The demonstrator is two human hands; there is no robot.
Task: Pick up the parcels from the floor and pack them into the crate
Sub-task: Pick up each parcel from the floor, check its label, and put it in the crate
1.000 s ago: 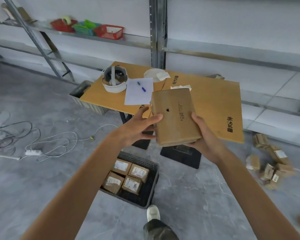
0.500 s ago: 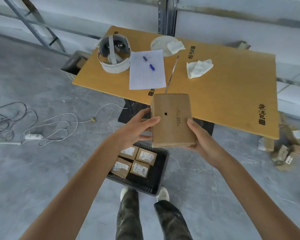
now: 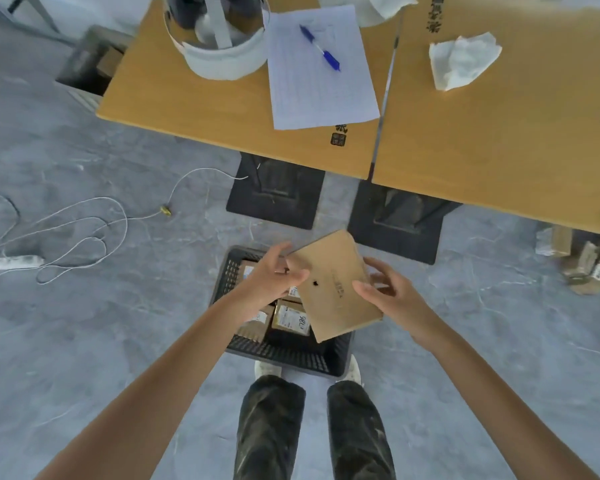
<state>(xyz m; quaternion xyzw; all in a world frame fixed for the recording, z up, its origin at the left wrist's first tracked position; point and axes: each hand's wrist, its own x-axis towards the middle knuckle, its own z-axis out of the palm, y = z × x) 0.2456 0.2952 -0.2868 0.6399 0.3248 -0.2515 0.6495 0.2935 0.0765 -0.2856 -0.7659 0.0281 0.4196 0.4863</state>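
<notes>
Cardboard parcel (image 3: 336, 289) being held tilted over the black crate (image 3: 281, 355).
Left hand (image 3: 274, 282) and right hand (image 3: 392, 299) are gripping its edges; its corner is risking catching the rim or the small parcels (image 3: 291, 318) inside.

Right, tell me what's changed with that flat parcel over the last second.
The flat parcel has been lowered from in front of the table to just over the crate, and now lies tilted. The left hand and right hand still grip its sides. The labelled parcels in the crate have not moved.
</notes>
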